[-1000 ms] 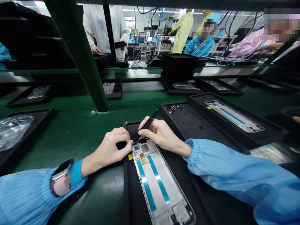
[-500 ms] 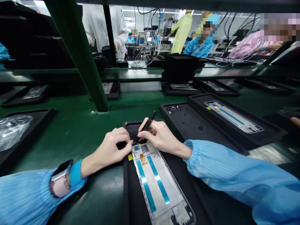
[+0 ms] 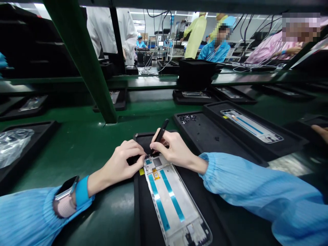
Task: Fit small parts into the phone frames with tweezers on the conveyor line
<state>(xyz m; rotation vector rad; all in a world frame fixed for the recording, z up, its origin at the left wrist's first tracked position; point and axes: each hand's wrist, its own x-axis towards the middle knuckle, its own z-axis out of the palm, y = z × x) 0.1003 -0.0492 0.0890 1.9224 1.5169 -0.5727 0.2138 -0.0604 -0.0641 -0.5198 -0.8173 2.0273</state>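
A silver phone frame [image 3: 174, 201] with two blue strips and a small orange flex piece lies slanted in a black foam tray [image 3: 137, 205]. At its far left corner, my left hand [image 3: 126, 158] is closed, thumb and forefinger pinching the frame's edge. My right hand [image 3: 174, 147] grips a slim black pen-like tool [image 3: 162, 132], held tilted, its lower end down at the frame's far end. The exact tip is partly hidden by my fingers. A yellow tab [image 3: 141, 172] sticks out from the frame's left side.
To the right, another black tray [image 3: 205, 136] holds small dark parts [image 3: 187, 118], overlapped by a tray with a second phone frame [image 3: 252, 126]. A clear plastic bag [image 3: 15, 143] lies in a tray at left. A green post [image 3: 84, 65] rises ahead. Co-workers stand and sit beyond.
The view has shifted slightly. Both hands stay at the frame's far end, and the black tool's top has tipped only a little.
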